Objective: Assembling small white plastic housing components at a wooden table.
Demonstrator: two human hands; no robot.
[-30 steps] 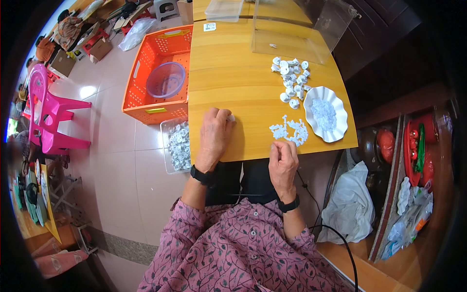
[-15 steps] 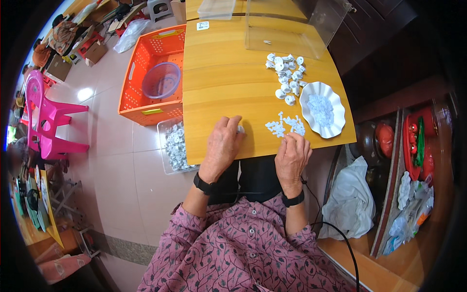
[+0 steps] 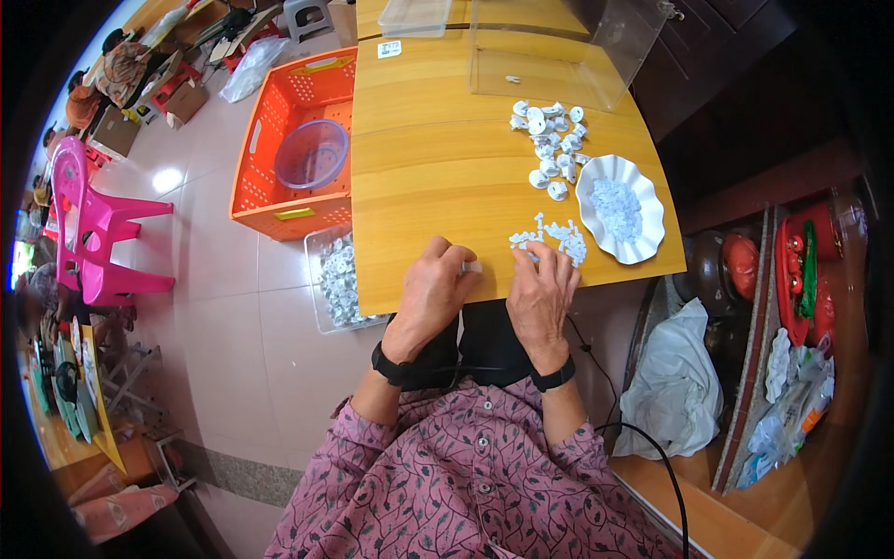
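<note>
Near the front edge of the wooden table, my left hand (image 3: 432,291) is closed on a small white plastic part (image 3: 471,266) that pokes out past the fingertips. My right hand (image 3: 542,296) is beside it, fingers bent and drawn together; whatever they pinch is hidden. Just beyond that hand lies a loose scatter of tiny pale plastic pieces (image 3: 566,240). More such pieces (image 3: 616,207) fill the middle of a white wavy-rimmed dish (image 3: 655,244) on the right. Several white round plastic fittings (image 3: 557,190) lie in a bunch farther back.
Left of the table stands an orange crate (image 3: 244,168) with a clear purplish bowl (image 3: 312,154) inside. Below it, a clear bin (image 3: 317,296) holds many whitish parts. A transparent box (image 3: 549,79) occupies the table's far side. A pink chair (image 3: 102,210) stands on the floor.
My right hand has moved left from the scattered pieces toward my left hand. The white part in my left hand shows more plainly now.
</note>
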